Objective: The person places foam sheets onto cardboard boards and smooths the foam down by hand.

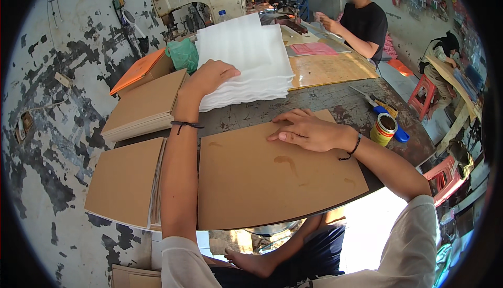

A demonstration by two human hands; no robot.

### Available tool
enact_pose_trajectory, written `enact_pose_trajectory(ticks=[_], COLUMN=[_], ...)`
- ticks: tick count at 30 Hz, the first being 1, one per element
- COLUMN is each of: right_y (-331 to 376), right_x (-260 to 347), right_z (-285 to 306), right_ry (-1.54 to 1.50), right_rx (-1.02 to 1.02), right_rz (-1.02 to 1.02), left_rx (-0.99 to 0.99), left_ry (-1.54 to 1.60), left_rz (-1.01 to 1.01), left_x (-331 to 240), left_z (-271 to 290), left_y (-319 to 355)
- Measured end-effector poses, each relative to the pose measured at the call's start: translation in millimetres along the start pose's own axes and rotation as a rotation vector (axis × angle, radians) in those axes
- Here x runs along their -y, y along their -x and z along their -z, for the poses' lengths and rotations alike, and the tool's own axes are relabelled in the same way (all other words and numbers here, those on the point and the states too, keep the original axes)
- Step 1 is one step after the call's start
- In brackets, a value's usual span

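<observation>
A large brown cardboard sheet (pixel 246 183) with several wet-looking brown smears lies before me at the table's front edge. My right hand (pixel 317 132) rests palm down on its upper right part, fingers spread and holding nothing. Farther off, a thick stack of white foam sheets (pixel 241 52) has wavy, layered front edges. My left hand (pixel 212 75) reaches over to the stack's left side, its fingers extended onto the top foam. The underside of that hand is hidden, and no sheet looks lifted. Beyond my right wrist stands an opened yellow and red can (pixel 384 129).
Cardboard stacks (pixel 144 102) (pixel 126 183) line the left side, with an orange sheet (pixel 137 72) and a green plastic bag (pixel 183 55) behind. Scissors (pixel 369 99) and a blue-handled tool (pixel 401 133) lie near the can. Across the table sits a person (pixel 364 26) in black.
</observation>
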State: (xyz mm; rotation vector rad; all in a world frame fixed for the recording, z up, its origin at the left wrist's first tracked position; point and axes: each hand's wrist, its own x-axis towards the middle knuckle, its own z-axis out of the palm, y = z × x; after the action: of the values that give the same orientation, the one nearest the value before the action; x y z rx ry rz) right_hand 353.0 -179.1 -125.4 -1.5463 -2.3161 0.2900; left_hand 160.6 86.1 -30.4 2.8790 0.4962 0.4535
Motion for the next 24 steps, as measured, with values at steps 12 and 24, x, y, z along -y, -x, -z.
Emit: enact_pose_trajectory(ticks=[12,24], right_y=[-9,-7], right_x=[1,-6], right_z=[-9,32], right_ry=[-0.078,-0.313], right_rx=[-0.059,-0.392], right_rz=[-0.031,-0.024], left_rx=[-0.416,-1.097], left_ry=[-0.240,-0.589], left_rz=[-0.094,-0.379], left_x=[-7,-58], left_z=[-15,17], left_y=[-2,-2])
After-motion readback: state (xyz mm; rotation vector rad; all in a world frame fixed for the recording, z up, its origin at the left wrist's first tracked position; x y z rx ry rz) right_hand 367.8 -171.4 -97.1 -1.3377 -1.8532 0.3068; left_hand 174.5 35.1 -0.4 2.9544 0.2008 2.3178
